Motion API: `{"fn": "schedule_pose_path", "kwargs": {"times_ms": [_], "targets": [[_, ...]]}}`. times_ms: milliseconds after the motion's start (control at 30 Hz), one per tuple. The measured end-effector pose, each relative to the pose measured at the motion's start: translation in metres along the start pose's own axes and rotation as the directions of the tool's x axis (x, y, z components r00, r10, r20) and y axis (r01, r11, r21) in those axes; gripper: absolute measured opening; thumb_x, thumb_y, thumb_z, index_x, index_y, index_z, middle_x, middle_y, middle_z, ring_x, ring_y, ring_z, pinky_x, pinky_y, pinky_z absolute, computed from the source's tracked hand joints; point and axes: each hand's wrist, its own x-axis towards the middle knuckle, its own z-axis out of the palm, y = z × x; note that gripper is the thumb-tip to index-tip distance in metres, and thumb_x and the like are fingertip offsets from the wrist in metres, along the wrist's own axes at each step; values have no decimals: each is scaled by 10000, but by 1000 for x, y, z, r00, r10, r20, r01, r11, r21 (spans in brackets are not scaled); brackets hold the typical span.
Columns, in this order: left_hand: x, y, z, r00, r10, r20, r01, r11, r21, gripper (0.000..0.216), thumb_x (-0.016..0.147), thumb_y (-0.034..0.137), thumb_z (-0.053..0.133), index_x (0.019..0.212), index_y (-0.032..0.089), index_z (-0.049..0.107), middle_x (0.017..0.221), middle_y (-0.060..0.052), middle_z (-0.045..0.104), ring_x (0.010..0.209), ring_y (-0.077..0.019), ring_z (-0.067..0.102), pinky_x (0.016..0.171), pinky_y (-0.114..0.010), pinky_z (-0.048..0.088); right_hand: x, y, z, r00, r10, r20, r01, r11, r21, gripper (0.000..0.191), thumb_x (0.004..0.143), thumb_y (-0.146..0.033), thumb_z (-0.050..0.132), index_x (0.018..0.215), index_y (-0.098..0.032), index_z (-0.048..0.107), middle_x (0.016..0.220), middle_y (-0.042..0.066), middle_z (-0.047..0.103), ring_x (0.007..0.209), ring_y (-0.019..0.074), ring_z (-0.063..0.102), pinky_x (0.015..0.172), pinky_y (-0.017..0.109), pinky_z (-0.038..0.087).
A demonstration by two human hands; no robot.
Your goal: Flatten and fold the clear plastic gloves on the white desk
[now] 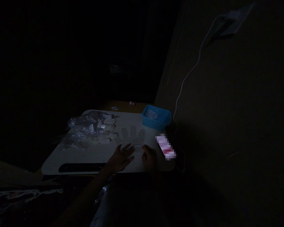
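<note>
The scene is very dark. My left hand [121,156] lies flat on the white table [68,156] with fingers stretched out, pressing on the cuff end of a clear plastic glove [132,135] spread flat in front of me. My right hand [148,155] is curled closed at the glove's right edge, pinching something I cannot make out. A heap of crumpled clear plastic gloves [88,129] lies to the left.
A blue plastic tub [156,116] stands at the table's far right corner. A pink-and-white blurred object [166,147] lies near the right edge. A white cable [191,71] runs down the wall from a socket [232,23]. A dark strip [81,167] lines the near edge.
</note>
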Motion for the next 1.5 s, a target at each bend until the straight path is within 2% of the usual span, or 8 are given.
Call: {"fn": "schedule_pose_path", "kwargs": {"times_ms": [233, 400, 500, 700, 900, 1133, 1300, 1500], "targets": [[0, 1, 2, 1000, -24, 11, 23, 999, 34, 491, 878, 481, 261, 1325, 280, 303, 1373, -24, 369, 1283, -221, 271, 1004, -467, 178, -2, 4, 2, 997, 48, -53, -49, 999, -7, 387, 736, -92, 390, 1069, -129, 584, 1103, 122, 602, 1040, 213, 533, 907, 374, 395], [0, 0, 3, 1000, -13, -11, 13, 1000, 28, 494, 872, 488, 273, 1321, 286, 310, 1365, -27, 383, 1279, -222, 276, 1011, -469, 168, 1, -6, -6, 994, -86, 71, 90, 994, -55, 431, 778, -120, 396, 1200, -124, 484, 1249, 124, 503, 1202, 204, 401, 974, 388, 308], [0, 0, 2, 1000, -20, 1, 20, 1000, 16, 493, 872, 486, 272, 1318, 281, 320, 1365, -30, 384, 1276, -228, 281, 1006, -475, 176, 3, -11, -7, 987, -86, 137, 97, 992, -81, 420, 812, -143, 386, 1226, -150, 454, 1263, 110, 494, 1232, 197, 361, 992, 411, 264], [0, 1, -1, 1000, -19, -11, 19, 1000, 4, 494, 870, 484, 281, 1319, 280, 320, 1367, -36, 381, 1270, -233, 289, 1002, -478, 186, 1, -5, -2, 999, -6, 38, 10, 994, -106, 408, 777, -112, 389, 1167, -85, 504, 1216, 165, 521, 1185, 218, 416, 964, 400, 303], [0, 0, 3, 999, -19, -35, 19, 1000, 6, 505, 858, 496, 302, 1314, 282, 335, 1347, -46, 410, 1258, -237, 309, 1003, -465, 192, 2, -10, -4, 989, -83, 121, 95, 990, -99, 445, 790, -123, 387, 1231, -143, 448, 1284, 122, 468, 1255, 204, 324, 992, 417, 254], [0, 0, 2, 999, -22, -26, 23, 1000, 20, 502, 859, 503, 298, 1311, 288, 331, 1364, -22, 386, 1257, -236, 308, 995, -469, 198, -1, -3, 1, 1000, 11, -29, -13, 996, -93, 418, 751, -105, 400, 1153, -105, 517, 1216, 156, 520, 1171, 224, 428, 960, 414, 310], [0, -1, 4, 999, -22, -28, 23, 1000, 14, 506, 858, 503, 300, 1315, 287, 325, 1358, -28, 396, 1263, -231, 297, 1001, -462, 193, -3, 2, 1, 999, -42, 2, 42, 998, -39, 394, 728, -105, 423, 1093, -144, 567, 1183, 120, 552, 1157, 221, 442, 974, 416, 301], [0, 0, 3, 999, -28, -22, 28, 1000, 0, 512, 857, 507, 297, 1318, 286, 325, 1352, -35, 405, 1261, -232, 302, 1009, -461, 186, -4, 8, 1, 992, 74, -99, -78, 996, -38, 315, 707, -95, 426, 926, -185, 635, 1062, 93, 620, 1056, 225, 520, 926, 416, 349]]}}
